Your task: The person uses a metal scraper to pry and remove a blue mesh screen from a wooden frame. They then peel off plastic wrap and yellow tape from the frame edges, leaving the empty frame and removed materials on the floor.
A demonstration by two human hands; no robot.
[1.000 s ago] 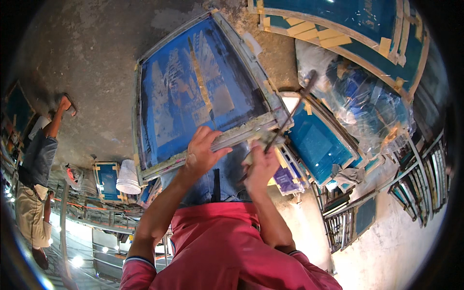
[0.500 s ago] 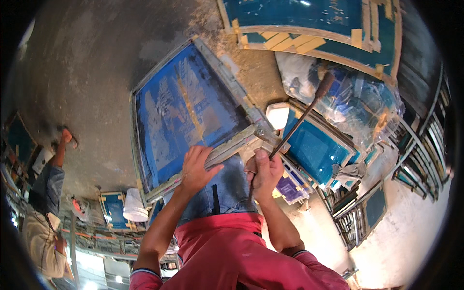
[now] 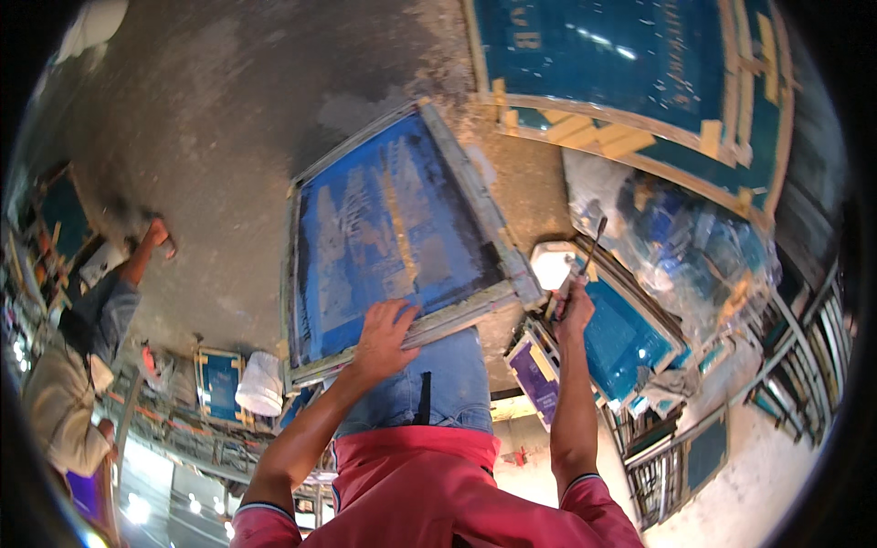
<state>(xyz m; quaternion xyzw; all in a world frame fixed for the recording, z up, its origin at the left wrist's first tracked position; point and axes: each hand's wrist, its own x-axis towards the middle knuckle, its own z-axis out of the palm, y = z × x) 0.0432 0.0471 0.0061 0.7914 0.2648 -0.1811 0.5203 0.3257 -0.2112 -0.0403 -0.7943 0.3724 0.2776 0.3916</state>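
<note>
A large screen printing frame (image 3: 480, 196) with worn blue mesh stands tilted in front of my legs. My left hand (image 3: 382, 340) is closed over its near rail, the fingers reaching onto the mesh and the thumb on my side. Off to the right and apart from the frame, my right hand (image 3: 575, 312) is closed around a long thin rod tool (image 3: 598, 232). One end of the tool points up and away; my fingers hide much of the rest, and its exact kind is unclear.
Teal screens (image 3: 630, 333) are stacked at the right beside a white container (image 3: 551, 265) and clear plastic wrapping (image 3: 681, 233). Larger taped screens (image 3: 603, 73) lie at the far right. A white bucket (image 3: 260, 388) stands at left, where another person (image 3: 59, 393) is.
My right hand has moved away from the frame's near right corner, out to the right, taking the rod tool along. My left hand stays on the rail. The view has shifted.
</note>
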